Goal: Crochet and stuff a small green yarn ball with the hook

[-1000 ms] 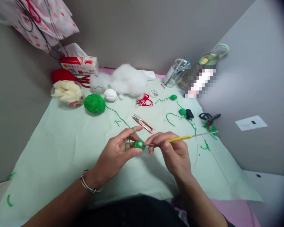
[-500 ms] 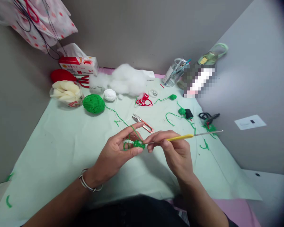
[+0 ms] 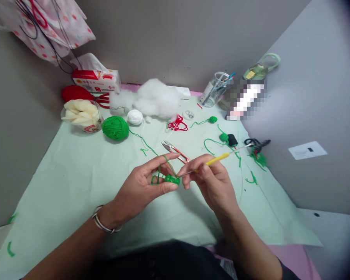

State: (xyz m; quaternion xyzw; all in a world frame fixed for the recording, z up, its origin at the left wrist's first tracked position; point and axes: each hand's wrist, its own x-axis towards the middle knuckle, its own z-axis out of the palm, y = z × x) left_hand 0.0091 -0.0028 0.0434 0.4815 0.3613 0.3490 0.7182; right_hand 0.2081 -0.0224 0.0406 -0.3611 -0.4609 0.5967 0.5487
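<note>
Between the thumb and fingers of my left hand (image 3: pixel 144 181) is a small green crochet piece (image 3: pixel 172 179). Green yarn runs over the raised left index finger and loops round the lower fingers. My right hand (image 3: pixel 211 179) grips a crochet hook (image 3: pixel 218 158) by its yellow handle, and its near metal tip meets the edge of the crochet piece. The hook's other metal end points up and to the right. From the left hand the strand leads back to a green yarn ball (image 3: pixel 116 128). Thread snips (image 3: pixel 175 151) lie just beyond my fingers.
White stuffing (image 3: pixel 157 99) and a white yarn ball (image 3: pixel 135 117) lie at the back. A tub (image 3: pixel 83 116) and tissue box (image 3: pixel 97 81) stand at left. Red yarn (image 3: pixel 178 123), small green balls (image 3: pixel 224 137) and a clear cup (image 3: pixel 212 91) are further right.
The right hand has shifted slightly left and the hook has tilted more steeply, its far end moving left and up. The left hand keeps hold of the crochet piece, almost unmoved.
</note>
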